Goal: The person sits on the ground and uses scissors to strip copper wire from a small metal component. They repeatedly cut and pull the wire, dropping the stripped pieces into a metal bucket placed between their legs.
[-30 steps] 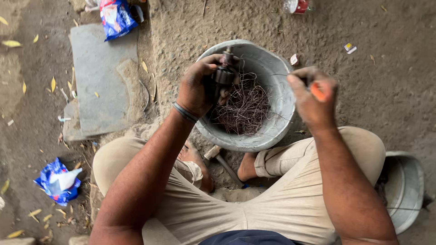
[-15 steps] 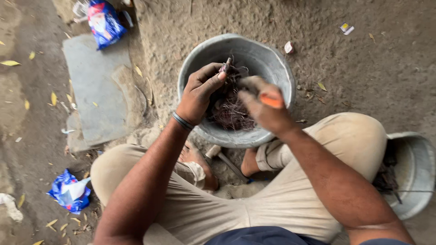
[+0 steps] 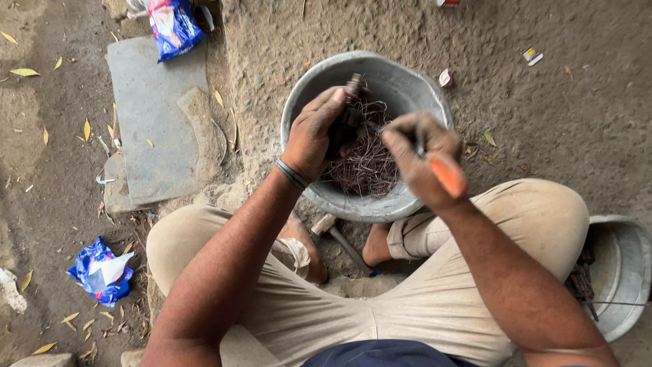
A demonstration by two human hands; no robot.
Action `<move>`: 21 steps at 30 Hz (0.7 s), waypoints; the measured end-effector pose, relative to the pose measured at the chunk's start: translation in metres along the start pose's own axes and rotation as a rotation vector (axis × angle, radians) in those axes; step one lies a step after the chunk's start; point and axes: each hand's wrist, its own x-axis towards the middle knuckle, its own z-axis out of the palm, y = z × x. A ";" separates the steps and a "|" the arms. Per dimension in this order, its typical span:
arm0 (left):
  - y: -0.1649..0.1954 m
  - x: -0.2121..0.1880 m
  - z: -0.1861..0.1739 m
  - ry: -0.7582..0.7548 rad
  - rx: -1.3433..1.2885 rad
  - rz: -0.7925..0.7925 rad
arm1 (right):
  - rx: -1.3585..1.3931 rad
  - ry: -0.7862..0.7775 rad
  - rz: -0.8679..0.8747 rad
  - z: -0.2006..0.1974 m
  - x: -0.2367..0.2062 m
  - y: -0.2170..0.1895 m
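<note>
Above the basin (image 3: 435, 102), a dark coil part (image 3: 350, 119) is gripped.
It is clenched in the left hand (image 3: 312, 132); an orange-handled tool (image 3: 445, 173) is grasped by the right hand (image 3: 421, 160). Probably stiff and heavy, best held around its body; the wire (image 3: 367, 166) is thin and springy.

1. Crumpled blue, red and white plastic packet (image 3: 173, 26): top left, on the ground at the stone slab's far edge.
2. Crumpled blue and white packet (image 3: 102, 270): lower left, on bare ground.
3. Small white, yellow and blue wrapper scrap (image 3: 531, 55): upper right, on the dirt.
</note>
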 end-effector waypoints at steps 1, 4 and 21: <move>-0.001 0.001 0.000 0.069 -0.011 0.026 | -0.031 -0.043 -0.048 0.002 -0.001 -0.001; -0.004 0.005 -0.006 0.196 -0.069 0.106 | -0.055 -0.149 -0.064 0.012 -0.006 -0.007; -0.022 0.020 -0.011 0.375 0.509 0.457 | -0.022 -0.205 -0.103 0.033 -0.013 -0.023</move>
